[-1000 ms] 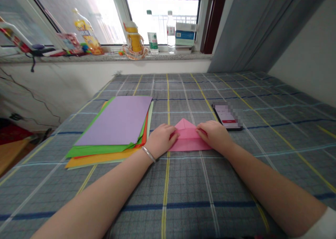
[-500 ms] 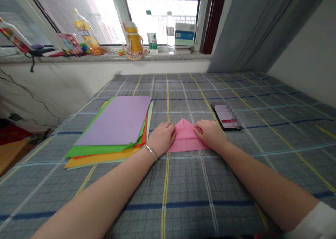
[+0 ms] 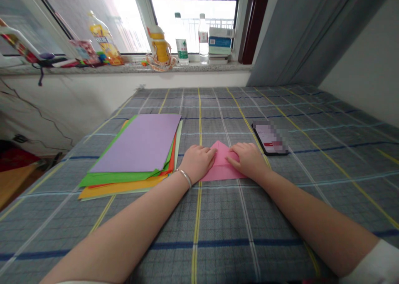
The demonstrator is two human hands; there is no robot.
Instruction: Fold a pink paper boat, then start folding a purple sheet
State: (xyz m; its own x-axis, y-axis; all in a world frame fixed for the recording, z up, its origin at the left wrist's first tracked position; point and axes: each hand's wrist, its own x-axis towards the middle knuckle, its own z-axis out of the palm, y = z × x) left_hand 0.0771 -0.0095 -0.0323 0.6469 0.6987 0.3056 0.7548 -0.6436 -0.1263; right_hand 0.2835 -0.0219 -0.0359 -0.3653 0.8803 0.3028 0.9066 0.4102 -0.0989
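Observation:
A folded sheet of pink paper (image 3: 222,172) lies on the checked cloth in front of me, its pointed top facing away and a straight flap along its near side. My left hand (image 3: 199,161) grips the paper's left side, fingers curled over the edge and thumb on top; a silver bangle circles that wrist. On the right side, my right hand (image 3: 247,159) holds the same sheet, its thumb and fingertips pressed on the folded part. Both hands cover the paper's side corners.
A stack of coloured paper (image 3: 137,146), purple on top, lies left of my hands. Beyond my right hand is a phone (image 3: 270,138) with a partly blurred screen. Bottles, including a yellow-labelled bottle (image 3: 104,40), and boxes (image 3: 220,43) stand on the windowsill (image 3: 124,68).
Both hands have slid inward over the pink paper, closer together, covering more of its upper folds. Paper, stack and phone stay in place.

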